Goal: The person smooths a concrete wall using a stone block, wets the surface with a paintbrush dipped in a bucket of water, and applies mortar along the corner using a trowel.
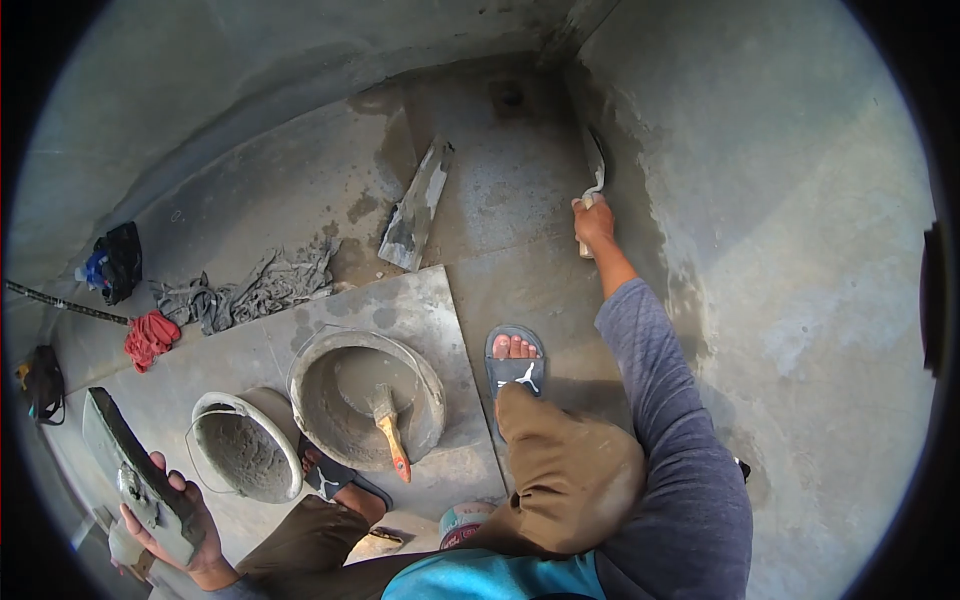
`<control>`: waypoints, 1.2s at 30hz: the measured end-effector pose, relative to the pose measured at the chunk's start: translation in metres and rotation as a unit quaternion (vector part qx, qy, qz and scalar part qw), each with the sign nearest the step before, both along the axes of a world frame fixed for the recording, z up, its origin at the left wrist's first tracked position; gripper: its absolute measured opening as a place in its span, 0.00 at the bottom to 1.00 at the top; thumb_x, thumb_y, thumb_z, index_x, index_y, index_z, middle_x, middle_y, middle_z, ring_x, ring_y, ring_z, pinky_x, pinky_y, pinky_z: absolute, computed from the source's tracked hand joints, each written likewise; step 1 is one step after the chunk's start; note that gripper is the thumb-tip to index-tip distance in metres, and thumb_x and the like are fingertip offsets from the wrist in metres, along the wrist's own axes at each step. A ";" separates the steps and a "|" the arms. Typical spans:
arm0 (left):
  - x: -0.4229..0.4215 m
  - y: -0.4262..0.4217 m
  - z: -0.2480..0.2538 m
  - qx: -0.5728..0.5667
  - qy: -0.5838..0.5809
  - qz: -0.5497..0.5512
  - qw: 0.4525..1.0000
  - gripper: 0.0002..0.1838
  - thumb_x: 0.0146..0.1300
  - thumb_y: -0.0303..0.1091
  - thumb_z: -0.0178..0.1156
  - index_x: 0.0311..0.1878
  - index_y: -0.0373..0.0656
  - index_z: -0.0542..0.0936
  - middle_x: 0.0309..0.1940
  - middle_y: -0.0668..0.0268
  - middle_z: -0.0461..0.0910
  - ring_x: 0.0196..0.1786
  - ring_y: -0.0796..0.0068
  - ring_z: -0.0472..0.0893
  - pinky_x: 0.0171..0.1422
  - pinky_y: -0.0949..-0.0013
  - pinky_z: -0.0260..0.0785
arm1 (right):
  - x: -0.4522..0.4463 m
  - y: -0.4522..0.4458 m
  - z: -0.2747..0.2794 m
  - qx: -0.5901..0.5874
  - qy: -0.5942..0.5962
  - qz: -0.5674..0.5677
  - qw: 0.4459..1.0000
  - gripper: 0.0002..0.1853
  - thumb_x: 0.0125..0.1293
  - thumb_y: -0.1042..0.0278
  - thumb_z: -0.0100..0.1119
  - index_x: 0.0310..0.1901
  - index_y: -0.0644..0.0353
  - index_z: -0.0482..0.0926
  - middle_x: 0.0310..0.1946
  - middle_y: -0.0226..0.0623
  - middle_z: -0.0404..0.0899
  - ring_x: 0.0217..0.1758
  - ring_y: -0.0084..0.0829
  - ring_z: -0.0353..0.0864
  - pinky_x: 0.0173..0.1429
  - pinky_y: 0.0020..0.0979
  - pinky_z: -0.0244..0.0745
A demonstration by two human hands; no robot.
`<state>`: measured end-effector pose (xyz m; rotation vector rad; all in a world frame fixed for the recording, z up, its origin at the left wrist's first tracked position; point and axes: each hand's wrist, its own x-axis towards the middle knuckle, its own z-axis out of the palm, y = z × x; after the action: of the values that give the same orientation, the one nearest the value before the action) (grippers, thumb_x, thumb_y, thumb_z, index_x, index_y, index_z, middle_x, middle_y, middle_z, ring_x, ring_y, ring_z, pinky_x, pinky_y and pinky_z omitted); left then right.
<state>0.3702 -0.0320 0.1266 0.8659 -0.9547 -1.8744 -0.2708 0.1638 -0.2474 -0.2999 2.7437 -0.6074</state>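
My right hand (pixel 594 220) is wrapped round the handle of a trowel (pixel 596 165), its blade against the foot of the right wall by the damp corner. At lower left, my left hand (pixel 190 535) grips a flat mortar-smeared board (pixel 135 470), tilted, with some wet grey mortar on its face. Between that hand and my feet stands a white bucket (pixel 283 410) part filled with grey mortar. Beside it, a wide round tub (pixel 437 392) contains thin grey slurry, and a paintbrush (pixel 392 435) with a wooden handle leans in it.
A mortar-stained plank (pixel 418 205) lies on the floor ahead. Crumpled grey cloth (pixel 250 292), a red rag (pixel 152 340) and a black bag (pixel 121 262) line the left. The buckets rest on a grey sheet (pixel 440 310). A drain hole (pixel 511 95) is near the far corner.
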 end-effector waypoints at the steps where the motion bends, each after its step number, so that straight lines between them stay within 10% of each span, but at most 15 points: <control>1: 0.000 0.000 0.000 0.000 -0.001 0.007 1.000 0.31 0.75 0.48 0.43 0.72 0.34 0.59 0.66 0.44 0.66 0.52 0.52 0.80 0.51 0.56 0.79 | -0.001 0.002 -0.001 0.000 -0.001 0.001 1.000 0.25 0.69 0.58 0.59 0.62 0.64 0.70 0.39 0.47 0.82 0.26 0.36 0.84 0.26 0.34 0.79; 4: -0.003 -0.003 0.001 -0.006 0.001 0.009 1.000 0.31 0.75 0.48 0.44 0.72 0.34 0.59 0.66 0.44 0.66 0.52 0.52 0.80 0.52 0.57 0.78 | 0.005 0.003 0.013 -0.027 0.001 -0.043 0.999 0.24 0.68 0.57 0.59 0.60 0.63 0.70 0.41 0.50 0.82 0.34 0.44 0.86 0.35 0.40 0.81; 6: 0.001 -0.002 0.003 -0.012 0.005 0.006 1.000 0.31 0.75 0.48 0.44 0.72 0.34 0.59 0.66 0.44 0.65 0.52 0.52 0.80 0.52 0.57 0.78 | 0.029 -0.002 0.052 -0.063 0.078 -0.054 0.994 0.26 0.68 0.54 0.57 0.61 0.62 0.70 0.55 0.55 0.78 0.59 0.57 0.76 0.60 0.49 0.72; 14: 0.011 -0.001 0.003 -0.009 0.002 0.011 1.000 0.32 0.76 0.48 0.44 0.73 0.35 0.58 0.66 0.44 0.67 0.52 0.53 0.80 0.52 0.56 0.77 | 0.021 0.003 0.037 -0.009 0.071 0.043 0.996 0.24 0.69 0.53 0.56 0.57 0.64 0.72 0.44 0.57 0.82 0.46 0.56 0.83 0.52 0.48 0.77; 19: 0.014 -0.001 0.003 -0.015 -0.003 0.009 1.000 0.32 0.76 0.48 0.44 0.72 0.35 0.58 0.66 0.44 0.66 0.52 0.53 0.80 0.52 0.57 0.77 | 0.005 -0.005 0.047 -0.014 -0.127 -0.079 0.989 0.20 0.70 0.57 0.58 0.57 0.59 0.73 0.30 0.37 0.78 0.23 0.28 0.79 0.22 0.33 0.76; 26: 0.014 0.002 0.006 -0.029 -0.047 0.041 0.998 0.32 0.75 0.52 0.42 0.71 0.35 0.61 0.63 0.47 0.71 0.48 0.60 0.80 0.44 0.63 0.74 | 0.027 0.041 0.048 -0.038 -0.122 -0.091 0.988 0.14 0.70 0.59 0.58 0.50 0.58 0.74 0.28 0.34 0.76 0.21 0.26 0.75 0.22 0.34 0.74; 28: 0.013 0.002 0.006 -0.028 -0.046 0.042 0.998 0.32 0.75 0.52 0.42 0.71 0.35 0.61 0.63 0.47 0.71 0.48 0.60 0.80 0.44 0.64 0.74 | 0.045 0.061 0.056 -0.007 -0.137 -0.091 0.986 0.23 0.69 0.56 0.58 0.57 0.64 0.73 0.42 0.49 0.83 0.36 0.44 0.87 0.35 0.41 0.82; 36: 0.024 0.007 0.006 -0.018 0.000 0.007 1.000 0.32 0.75 0.49 0.44 0.73 0.34 0.58 0.68 0.44 0.66 0.52 0.54 0.80 0.50 0.59 0.75 | 0.119 0.115 0.059 -0.030 0.080 -0.045 0.995 0.26 0.68 0.54 0.58 0.60 0.63 0.69 0.48 0.61 0.80 0.52 0.61 0.78 0.55 0.50 0.72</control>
<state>0.3939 -0.0251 0.1324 0.8488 -0.9763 -1.8406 -0.1518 0.2789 -0.1886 -0.2493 2.9104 -0.7188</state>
